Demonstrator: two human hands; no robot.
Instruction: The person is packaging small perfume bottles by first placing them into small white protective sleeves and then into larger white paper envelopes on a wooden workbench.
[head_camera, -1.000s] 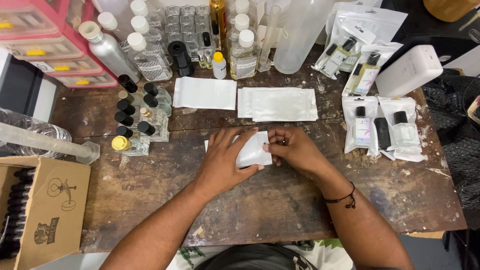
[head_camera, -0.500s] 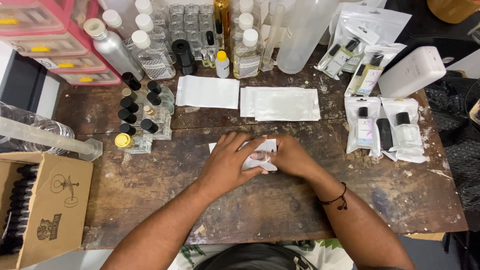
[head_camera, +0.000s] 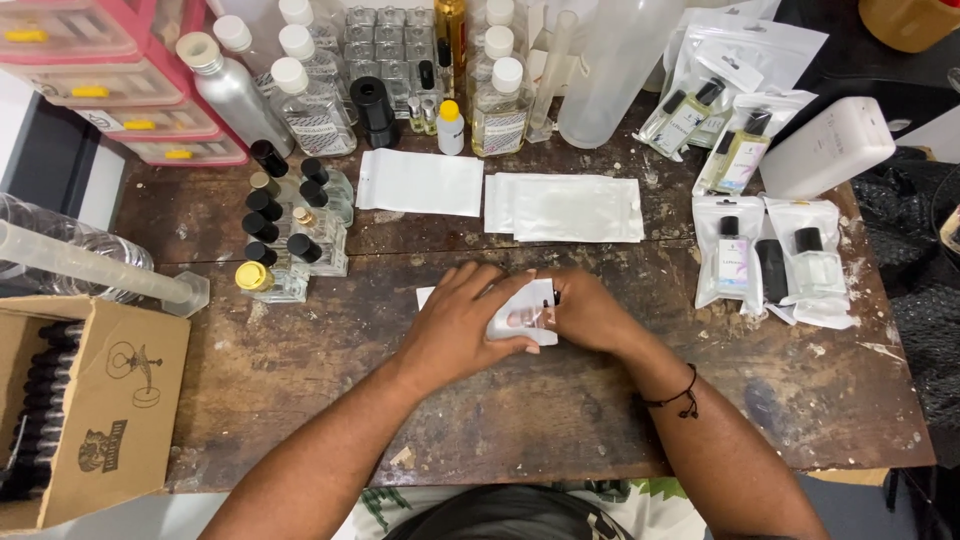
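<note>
Both my hands meet over a small white zip pouch (head_camera: 525, 318) lying on the worn wooden table (head_camera: 560, 420). My left hand (head_camera: 462, 322) presses down on the pouch's left part, fingers partly inside or under it. My right hand (head_camera: 590, 312) grips its right end, where a small dark cap peeks out. A white paper scrap lies under my left hand. Beyond the hands lie two flat stacks of empty white pouches (head_camera: 420, 182) (head_camera: 565, 207).
Small black-capped bottles (head_camera: 290, 235) stand at the left, larger bottles and a tray of vials (head_camera: 385, 45) at the back. Bagged perfume bottles (head_camera: 775, 255) lie at the right. An open cardboard box (head_camera: 85, 410) of dark vials sits at the lower left, beside a plastic measuring cylinder (head_camera: 95, 270).
My hands have closed further over the pouch and pressed it flatter on the table; the right hand has slid slightly right along its end.
</note>
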